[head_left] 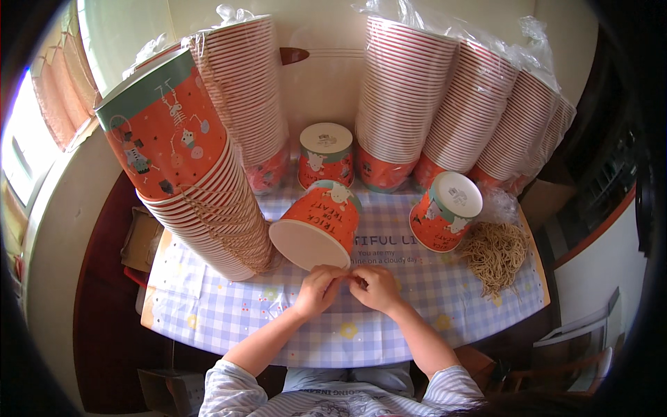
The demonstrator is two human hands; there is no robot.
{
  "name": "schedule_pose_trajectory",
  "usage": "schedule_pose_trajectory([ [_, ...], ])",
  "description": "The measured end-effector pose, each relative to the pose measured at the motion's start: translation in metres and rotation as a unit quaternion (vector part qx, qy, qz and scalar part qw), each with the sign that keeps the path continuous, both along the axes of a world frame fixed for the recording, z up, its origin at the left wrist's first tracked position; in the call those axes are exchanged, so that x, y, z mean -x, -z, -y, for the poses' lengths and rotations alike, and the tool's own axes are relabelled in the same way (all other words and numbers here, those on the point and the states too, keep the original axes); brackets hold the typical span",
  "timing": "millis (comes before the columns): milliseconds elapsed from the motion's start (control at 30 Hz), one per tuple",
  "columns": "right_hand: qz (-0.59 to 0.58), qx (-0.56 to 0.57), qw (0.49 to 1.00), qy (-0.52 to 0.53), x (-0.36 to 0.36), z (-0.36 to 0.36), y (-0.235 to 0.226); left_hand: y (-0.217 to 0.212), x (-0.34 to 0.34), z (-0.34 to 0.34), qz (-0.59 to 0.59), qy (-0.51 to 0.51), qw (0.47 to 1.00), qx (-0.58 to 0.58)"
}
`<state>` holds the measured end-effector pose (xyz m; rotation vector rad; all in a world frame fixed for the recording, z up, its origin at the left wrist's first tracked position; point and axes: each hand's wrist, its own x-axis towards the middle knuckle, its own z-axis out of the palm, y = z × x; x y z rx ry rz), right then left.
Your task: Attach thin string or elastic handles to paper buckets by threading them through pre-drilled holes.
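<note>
- Worktop (229,316) w/ checked blue-and-white cloth carries everything.
- Cup stacks: tall leaning stack of orange paper cups (182,156) at left w/ twine looped round it; more sleeved stacks (445,97) along the back, in clear plastic.
- Tipped cup (316,226) lies on its side at centre, mouth toward the person, just beyond the hands.
- Two upturned cups: one (325,154) at back centre, one (446,210) tilted at right.
- Twine bundle (495,254), pale tan strands, right edge of cloth, well apart from the hands.
- Left hand (318,290) & right hand (376,287): fingertips meet, pinched together on sth thin, prob. a twine strand; too small to tell for sure.
- Judgement, doing it well: keep the strand taut betw. both pinches, work close to the tipped cup's rim, keep elbows low so the leaning stack isn't knocked.
</note>
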<state>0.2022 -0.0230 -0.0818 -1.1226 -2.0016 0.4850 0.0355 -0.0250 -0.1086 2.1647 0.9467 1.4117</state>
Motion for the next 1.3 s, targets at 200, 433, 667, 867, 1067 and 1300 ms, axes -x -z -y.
schedule_pose_trajectory([
  [200, -0.066, 0.094, 0.971, -0.210, -0.002, 0.012, -0.020, 0.004, 0.004, -0.005, -0.043, -0.038, 0.998, 0.023],
  [433, -0.024, 0.072, 0.990, -0.120, -0.002, 0.007, -0.007, 0.004, 0.005, -0.002, 0.083, -0.006, 0.989, 0.121],
  [667, -0.062, 0.072, 0.995, 0.009, -0.001, 0.000, -0.006, -0.002, 0.003, 0.003, 0.257, 0.110, 0.929, 0.242],
  [867, -0.075, 0.072, 0.994, 0.027, -0.004, -0.004, 0.003, 0.003, 0.004, 0.001, 0.259, 0.081, 0.922, 0.275],
  [1067, -0.020, -0.012, 0.997, -0.073, -0.003, 0.001, -0.007, 0.014, 0.003, -0.002, 0.257, 0.053, 0.924, 0.277],
  [1300, 0.002, -0.068, 0.988, -0.142, 0.000, 0.005, -0.007, 0.003, 0.001, 0.001, 0.056, 0.033, 0.991, 0.114],
])
